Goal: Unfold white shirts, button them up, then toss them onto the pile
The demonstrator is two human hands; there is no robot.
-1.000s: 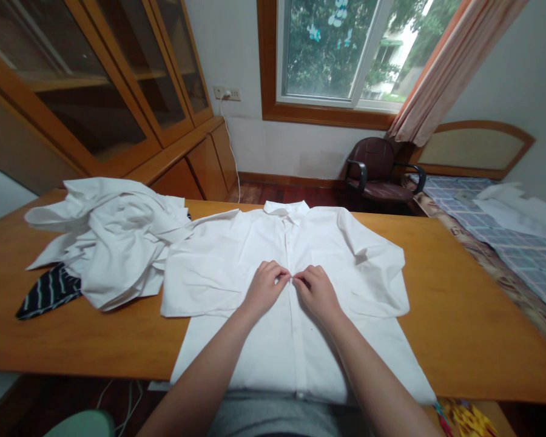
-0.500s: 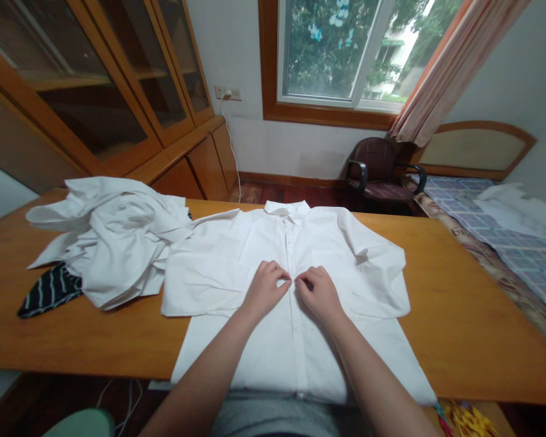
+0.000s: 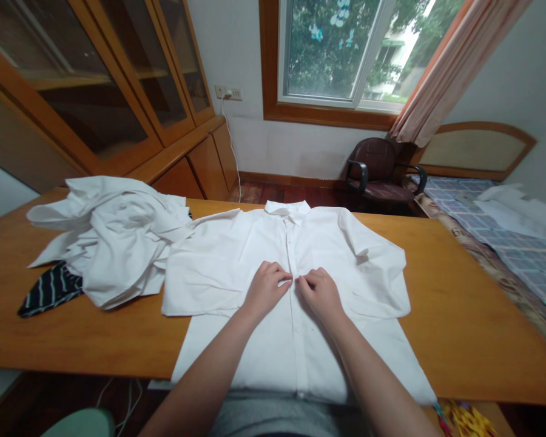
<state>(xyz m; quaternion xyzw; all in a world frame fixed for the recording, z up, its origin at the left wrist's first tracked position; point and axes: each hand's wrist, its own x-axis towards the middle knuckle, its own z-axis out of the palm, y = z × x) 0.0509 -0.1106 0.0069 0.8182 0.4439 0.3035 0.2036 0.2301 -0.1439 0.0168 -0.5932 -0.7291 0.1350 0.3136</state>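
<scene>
A white short-sleeved shirt (image 3: 236,255) lies flat, front up, on the wooden table (image 3: 473,315), collar away from me and hem hanging over the near edge. My left hand (image 3: 266,288) and my right hand (image 3: 321,292) sit side by side at the middle of the button strip. Both pinch the strip's fabric with curled fingers, fingertips almost touching each other. What lies under the fingertips is too small to make out.
A heap of crumpled white clothes (image 3: 113,233) lies on the table's left, over a dark striped garment (image 3: 50,288). Wooden glass-door cabinets (image 3: 95,91) stand at the left. A dark armchair (image 3: 377,173) is behind the table, a bed (image 3: 509,237) with white cloth at the right.
Both hands stay at the shirt's button strip; the fingertips have shifted only slightly. The shirt and the heap have not moved.
</scene>
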